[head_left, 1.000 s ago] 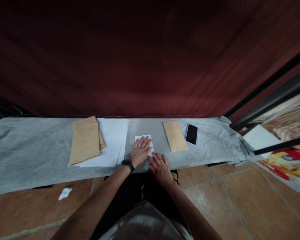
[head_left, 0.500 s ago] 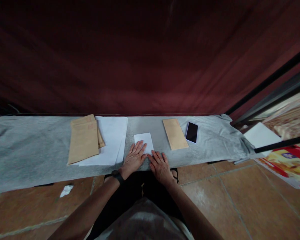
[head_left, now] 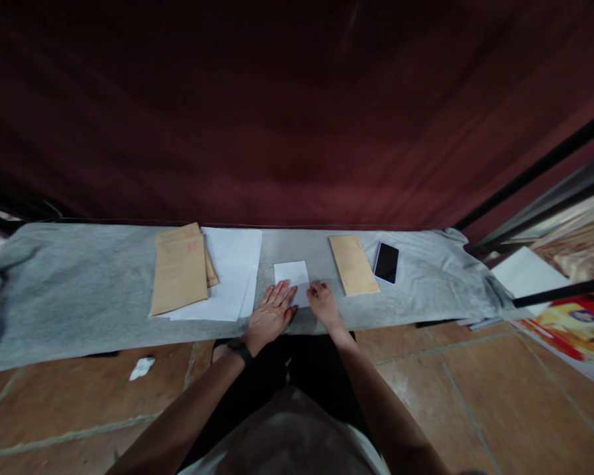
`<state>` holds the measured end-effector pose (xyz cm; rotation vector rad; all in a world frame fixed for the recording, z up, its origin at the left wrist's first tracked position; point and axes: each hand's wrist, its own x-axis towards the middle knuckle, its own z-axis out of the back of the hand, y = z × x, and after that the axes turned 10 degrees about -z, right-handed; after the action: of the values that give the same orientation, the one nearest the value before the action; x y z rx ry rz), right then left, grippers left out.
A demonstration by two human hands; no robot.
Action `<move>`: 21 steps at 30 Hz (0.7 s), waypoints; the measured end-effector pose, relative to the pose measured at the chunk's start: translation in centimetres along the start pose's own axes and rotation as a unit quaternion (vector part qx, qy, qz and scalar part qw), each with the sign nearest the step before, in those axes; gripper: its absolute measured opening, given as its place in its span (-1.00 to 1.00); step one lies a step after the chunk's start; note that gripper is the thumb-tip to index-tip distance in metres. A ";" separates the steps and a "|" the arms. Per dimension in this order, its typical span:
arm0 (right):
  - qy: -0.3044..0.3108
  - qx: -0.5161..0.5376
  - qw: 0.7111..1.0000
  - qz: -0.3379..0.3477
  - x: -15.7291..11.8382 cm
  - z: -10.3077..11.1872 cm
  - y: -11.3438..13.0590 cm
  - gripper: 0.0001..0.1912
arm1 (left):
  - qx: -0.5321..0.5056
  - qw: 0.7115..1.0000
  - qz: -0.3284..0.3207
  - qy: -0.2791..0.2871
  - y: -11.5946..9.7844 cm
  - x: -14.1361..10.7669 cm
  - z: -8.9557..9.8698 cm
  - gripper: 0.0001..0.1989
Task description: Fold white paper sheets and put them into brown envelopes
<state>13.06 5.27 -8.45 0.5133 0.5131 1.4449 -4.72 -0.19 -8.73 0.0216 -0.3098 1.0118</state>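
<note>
A small white sheet of paper, apparently folded [head_left: 292,272], lies flat on the grey cloth in front of me. My left hand [head_left: 271,311] rests open on its lower left part, fingers spread and pressing down. My right hand [head_left: 323,305] is closed, its fingers curled in at the paper's right edge. Whether those fingers pinch the edge or only press beside it, I cannot tell. To the right of that hand lies a single brown envelope [head_left: 355,265]. Larger white sheets [head_left: 232,270] are left of the folded paper.
Several brown envelopes [head_left: 179,277] lie partly over the white sheets. A phone [head_left: 387,263] sits beyond the single envelope. Grey cloth [head_left: 89,284] covers the narrow bench, with a dark red curtain [head_left: 297,145] behind. A crumpled white scrap [head_left: 142,368] is on the tiled floor.
My right hand has gone from lying flat at the paper's lower right corner to curled at its right edge, farther forward. My left hand stays on the paper. The view has shifted slightly.
</note>
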 end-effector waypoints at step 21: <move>0.057 0.132 0.989 -0.027 -2.5 -0.8 2.4 -0.77 | -0.033 0.999 0.013 -0.019 0.2 -0.2 -0.3 -0.35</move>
<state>10.47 2.89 -7.56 0.6244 0.8110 1.3678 -4.95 -0.18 -9.08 -0.0226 -0.3782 1.0272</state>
